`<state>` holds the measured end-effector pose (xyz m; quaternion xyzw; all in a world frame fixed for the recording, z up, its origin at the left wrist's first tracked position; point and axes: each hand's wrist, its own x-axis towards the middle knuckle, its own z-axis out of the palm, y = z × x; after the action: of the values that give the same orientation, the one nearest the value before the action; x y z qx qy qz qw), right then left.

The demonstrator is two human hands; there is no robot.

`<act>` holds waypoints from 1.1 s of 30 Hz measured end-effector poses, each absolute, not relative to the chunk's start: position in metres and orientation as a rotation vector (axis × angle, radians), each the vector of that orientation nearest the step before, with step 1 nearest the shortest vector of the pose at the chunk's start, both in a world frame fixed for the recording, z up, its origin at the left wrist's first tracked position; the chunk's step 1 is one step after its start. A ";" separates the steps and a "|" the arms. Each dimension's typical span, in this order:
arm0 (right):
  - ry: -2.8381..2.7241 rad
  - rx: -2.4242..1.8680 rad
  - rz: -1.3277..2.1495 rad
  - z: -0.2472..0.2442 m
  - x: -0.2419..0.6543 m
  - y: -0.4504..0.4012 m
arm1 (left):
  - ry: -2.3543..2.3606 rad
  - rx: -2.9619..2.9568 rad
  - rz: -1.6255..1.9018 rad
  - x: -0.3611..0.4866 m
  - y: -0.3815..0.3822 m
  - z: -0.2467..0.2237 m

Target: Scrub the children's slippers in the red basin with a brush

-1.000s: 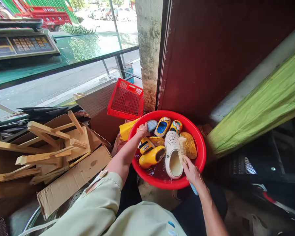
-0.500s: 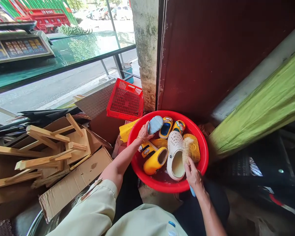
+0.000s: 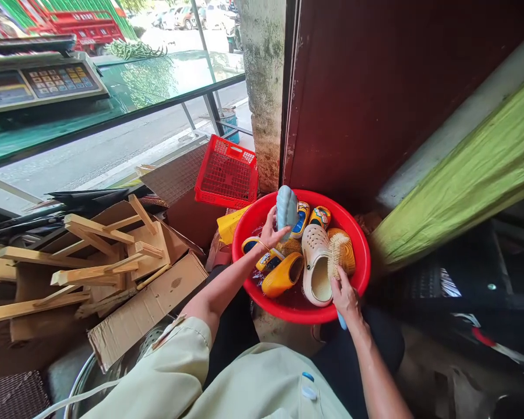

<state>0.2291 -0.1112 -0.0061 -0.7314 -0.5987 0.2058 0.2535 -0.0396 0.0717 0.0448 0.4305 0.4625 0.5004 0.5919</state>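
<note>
Streetside floor corner, round red plastic basin [image 3: 361, 273] of wet shoes. Left hand [image 3: 271, 231] grips pale blue ribbed shoe [image 3: 286, 208] upright over basin; right hand [image 3: 344, 298] clasps straw-bristled scrub brush [image 3: 334, 255]. Step judged: scrubbing; brush must meet shoe.

Red plastic crate [image 3: 227, 173], cardboard boxes [image 3: 146, 308] with wooden slats [image 3: 91, 273], weighing scale [image 3: 37, 81], green cloth [image 3: 467, 180]

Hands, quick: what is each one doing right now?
Left hand: closed on a pale blue shoe, lifted over the red basin.
Right hand: closed on a scrub brush.
</note>
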 end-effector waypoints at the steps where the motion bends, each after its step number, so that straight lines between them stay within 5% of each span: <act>1: -1.632 -1.984 0.567 -0.004 0.230 -0.111 | 1.026 0.956 1.179 -0.037 0.064 0.045; 16: -2.178 -2.123 0.569 0.087 0.122 -0.061 | 0.799 0.749 0.891 -0.031 -0.024 -0.008; 25: -2.072 -2.226 0.574 0.083 0.133 -0.035 | 0.781 0.707 0.919 -0.027 -0.021 -0.018; 33: -2.266 -2.016 0.912 0.075 0.116 -0.103 | 0.727 0.229 0.915 -0.035 -0.014 -0.017</act>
<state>0.1159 -0.1028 0.0751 -0.6366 -0.7154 0.2879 -0.0126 -0.0355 -0.0138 -0.0174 0.1081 0.3422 0.4310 0.8279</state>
